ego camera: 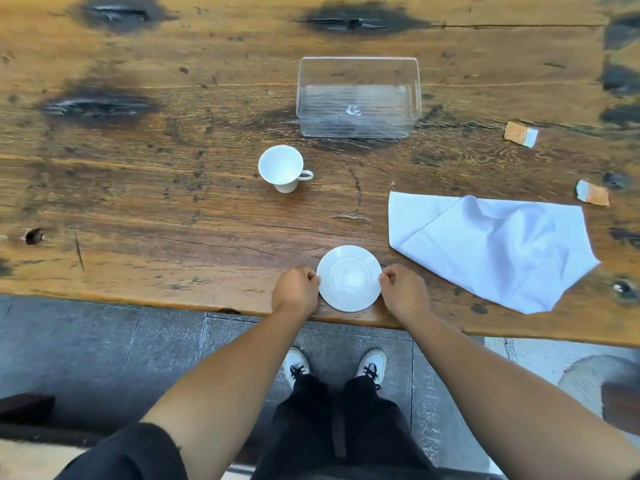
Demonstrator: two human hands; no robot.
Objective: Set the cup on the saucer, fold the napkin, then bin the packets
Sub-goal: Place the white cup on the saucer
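Hands pinch the round white china saucer (348, 278) at opposite rims, the left hand (296, 292) and right hand (404, 293) both curled closed on it near the front edge of the knotted brown wooden bench (145, 216). Beyond it the white handled cup (282, 168) stands alone, with the clear plastic bin (358, 97) behind. Right of the saucer lies the rumpled white cloth napkin (498, 247), and past it two orange-and-white packets (520, 134) (592, 192)

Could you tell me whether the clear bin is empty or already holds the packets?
Empty: through the bin's clear walls only its ribbed floor shows, and both packets lie on the table.
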